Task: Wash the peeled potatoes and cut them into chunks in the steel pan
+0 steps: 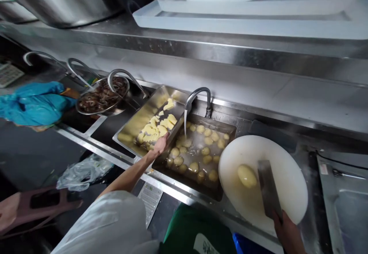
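My left hand (161,144) is at the near right rim of a deep metal tray (135,119), its fingers closed on the edge. Sliced peeled potatoes (155,128) lie in the tray. In my right hand (285,227) is a cleaver (268,188), its broad blade over a round white cutting board (290,177). One whole peeled potato (247,175) rests on the board, left of the blade. Between tray and board, several whole potatoes (193,167) sit in a sink (161,165) full of water.
Water runs from a curved faucet (199,90) into the sink. Farther left stand a bowl of dark food pieces (100,96), more faucets and a blue plastic bag (37,102). A steel shelf (184,47) with white trays and a large pot (63,0) overhangs the back. A stool (37,208) stands lower left.
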`<state>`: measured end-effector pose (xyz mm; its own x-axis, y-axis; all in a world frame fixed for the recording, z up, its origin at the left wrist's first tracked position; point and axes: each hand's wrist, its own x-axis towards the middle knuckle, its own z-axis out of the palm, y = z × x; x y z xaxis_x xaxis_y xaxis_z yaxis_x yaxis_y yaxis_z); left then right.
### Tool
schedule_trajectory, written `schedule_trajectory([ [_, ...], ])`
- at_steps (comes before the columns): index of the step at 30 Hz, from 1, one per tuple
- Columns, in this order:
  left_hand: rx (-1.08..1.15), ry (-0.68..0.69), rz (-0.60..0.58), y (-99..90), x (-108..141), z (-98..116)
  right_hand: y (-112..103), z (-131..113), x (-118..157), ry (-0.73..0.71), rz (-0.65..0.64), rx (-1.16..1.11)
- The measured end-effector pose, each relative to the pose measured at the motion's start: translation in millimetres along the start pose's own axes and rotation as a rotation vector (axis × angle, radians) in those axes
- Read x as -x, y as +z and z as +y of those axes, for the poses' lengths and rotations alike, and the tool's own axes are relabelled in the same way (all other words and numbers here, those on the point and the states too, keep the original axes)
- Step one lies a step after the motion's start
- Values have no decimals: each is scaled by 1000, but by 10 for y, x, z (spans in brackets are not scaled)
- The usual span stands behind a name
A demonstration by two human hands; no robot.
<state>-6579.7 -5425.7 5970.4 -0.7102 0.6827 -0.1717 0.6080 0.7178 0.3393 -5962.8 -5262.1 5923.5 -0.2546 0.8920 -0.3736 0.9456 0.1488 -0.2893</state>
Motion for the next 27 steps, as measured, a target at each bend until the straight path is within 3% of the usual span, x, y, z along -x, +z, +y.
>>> schedule_trajectory([
  [4, -17, 7, -76, 19, 18, -122, -6, 36, -16, 6, -1, -1],
  [7, 13, -5, -22, -29, -70, -41, -19, -7, 12, 4, 30, -3],
  [10, 104, 77, 227, -251, -363, 308, -36, -73, 52, 12, 38, 3],
  [13, 126, 281, 456, -573, -841, 870, -56, -124, 79, 25, 28, 30],
  [15, 56, 388, 443, -767, -1180, 1198, -60, -136, 90, 37, 24, 58],
  [17, -55, 439, 352, -926, -1480, 1382, -48, -128, 97, 35, 21, 82],
  [19, -126, 424, 287, -1062, -1727, 1431, -21, -102, 102, 29, 17, 104],
  [22, -93, 348, 340, -1227, -1980, 1444, 34, -62, 108, 18, 40, 116],
  [25, 27, 213, 580, -1192, -1970, 1590, 57, -77, 130, 14, 47, 116],
  [27, 143, 204, 768, -909, -1725, 1764, 32, -139, 167, 28, 28, 119],
])
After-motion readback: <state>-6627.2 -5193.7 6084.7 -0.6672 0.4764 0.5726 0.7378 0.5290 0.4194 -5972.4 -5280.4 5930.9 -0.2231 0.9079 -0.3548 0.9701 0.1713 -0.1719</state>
